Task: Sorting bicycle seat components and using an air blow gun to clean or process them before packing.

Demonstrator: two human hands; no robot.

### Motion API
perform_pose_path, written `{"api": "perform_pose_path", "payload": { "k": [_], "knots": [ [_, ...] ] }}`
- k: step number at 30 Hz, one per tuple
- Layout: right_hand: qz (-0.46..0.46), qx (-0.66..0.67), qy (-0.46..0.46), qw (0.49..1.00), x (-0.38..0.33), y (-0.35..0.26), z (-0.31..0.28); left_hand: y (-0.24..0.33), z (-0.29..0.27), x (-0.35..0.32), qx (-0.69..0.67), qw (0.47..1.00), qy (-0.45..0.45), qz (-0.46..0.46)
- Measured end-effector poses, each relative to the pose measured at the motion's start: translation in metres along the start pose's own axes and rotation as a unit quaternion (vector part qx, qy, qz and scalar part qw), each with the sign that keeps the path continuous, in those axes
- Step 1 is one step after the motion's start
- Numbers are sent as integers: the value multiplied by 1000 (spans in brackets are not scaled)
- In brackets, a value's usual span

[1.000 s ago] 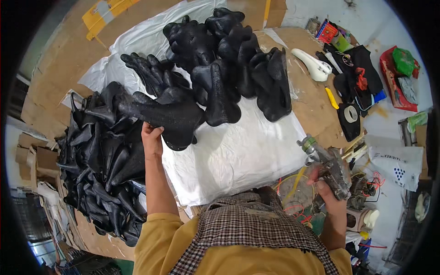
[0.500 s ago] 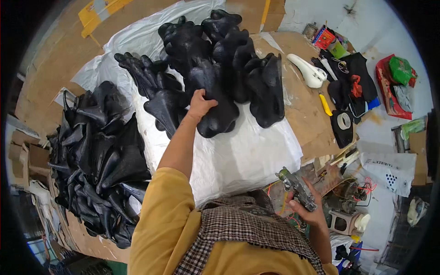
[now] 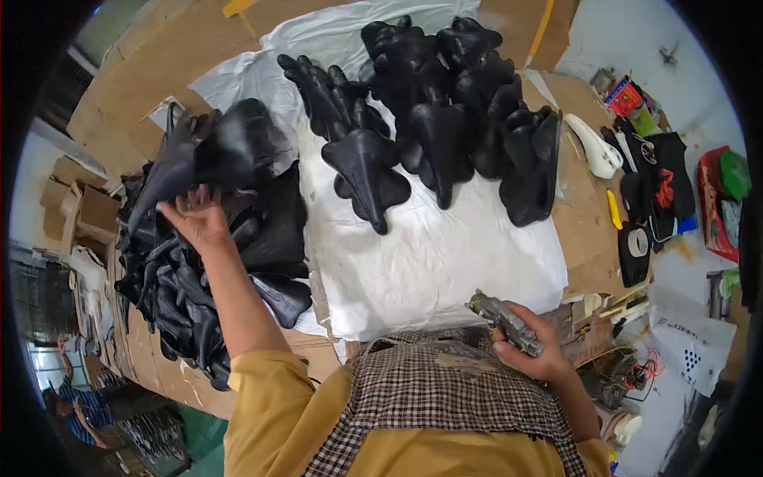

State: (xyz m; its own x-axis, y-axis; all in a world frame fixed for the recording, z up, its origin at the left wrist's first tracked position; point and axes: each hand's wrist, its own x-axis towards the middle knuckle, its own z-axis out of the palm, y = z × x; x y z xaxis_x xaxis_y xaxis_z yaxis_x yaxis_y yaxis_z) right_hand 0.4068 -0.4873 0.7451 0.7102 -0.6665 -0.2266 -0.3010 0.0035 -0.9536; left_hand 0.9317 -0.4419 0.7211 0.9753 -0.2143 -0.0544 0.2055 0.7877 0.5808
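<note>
A brown cardboard-covered table [image 3: 592, 266] bears a crumpled white sheet [image 3: 445, 262] at the centre. A jumbled heap of glossy black saddle-shaped pieces [image 3: 183, 294] lies at nine o'clock; similar black stacks [image 3: 441, 139] rest on the sheet toward twelve. A slim white saddle [image 3: 592, 147] sits at two. The left hand [image 3: 200, 222], fingers spread, meets the heap; whether it grips anything I cannot tell. The right hand [image 3: 544, 354], at four, clasps a green-tipped grey metal tool [image 3: 515, 324].
</note>
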Motion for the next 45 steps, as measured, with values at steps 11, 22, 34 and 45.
{"api": "perform_pose_path", "payload": {
  "k": [11, 22, 34, 45],
  "knots": [
    [-64, 48, 84, 993, 0, -41, 40, -172, -90, 58, 363, 874, -148, -288],
    [-29, -39, 114, 992, 27, -26, 62, -208, -70, 66, 288, 831, -342, -332],
    [-90, -98, 149, 980, 23, -62, 69, -94, -133, 87, 95, 920, -292, -243],
    [-97, -59, 346, 931, -20, -73, 62, -233, -52, -1, 252, 873, -204, -364]
  ]
}}
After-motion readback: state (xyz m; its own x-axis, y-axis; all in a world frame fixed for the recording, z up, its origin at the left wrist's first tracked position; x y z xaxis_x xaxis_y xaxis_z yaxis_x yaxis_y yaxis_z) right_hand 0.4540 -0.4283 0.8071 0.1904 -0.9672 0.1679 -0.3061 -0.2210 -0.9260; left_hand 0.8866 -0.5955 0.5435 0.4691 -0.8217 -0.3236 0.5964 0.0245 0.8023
